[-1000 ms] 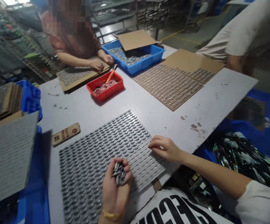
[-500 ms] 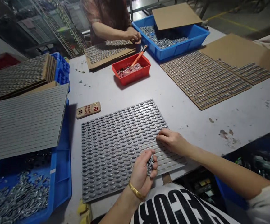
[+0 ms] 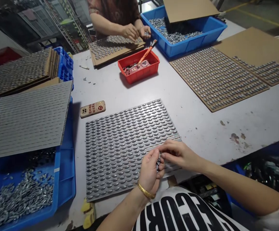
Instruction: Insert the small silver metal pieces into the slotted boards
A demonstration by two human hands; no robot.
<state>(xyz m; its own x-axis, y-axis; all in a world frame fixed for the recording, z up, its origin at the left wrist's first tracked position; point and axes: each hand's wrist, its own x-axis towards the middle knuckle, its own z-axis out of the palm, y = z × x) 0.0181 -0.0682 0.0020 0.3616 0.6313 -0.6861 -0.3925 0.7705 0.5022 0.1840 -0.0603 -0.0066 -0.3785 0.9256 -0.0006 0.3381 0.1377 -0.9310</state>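
Shifted to my left hand (image 3: 149, 169), curled around silvery pieces (image 3: 158, 162), my right hand (image 3: 181, 155) shows an indeterminate grip; I judge pickup underway, next requiring single-piece separation.

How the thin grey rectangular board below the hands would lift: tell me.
The thin grey rectangular board is probably stiff: a similar grey board overhangs the blue plastic bin at left without obvious sag. It may feel heavy for its thinness, given its many small silvery oval pieces; these might slide if tilted.

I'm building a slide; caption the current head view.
Left hand cupping small grey pieces, right hand beside it, over a studded grey board.
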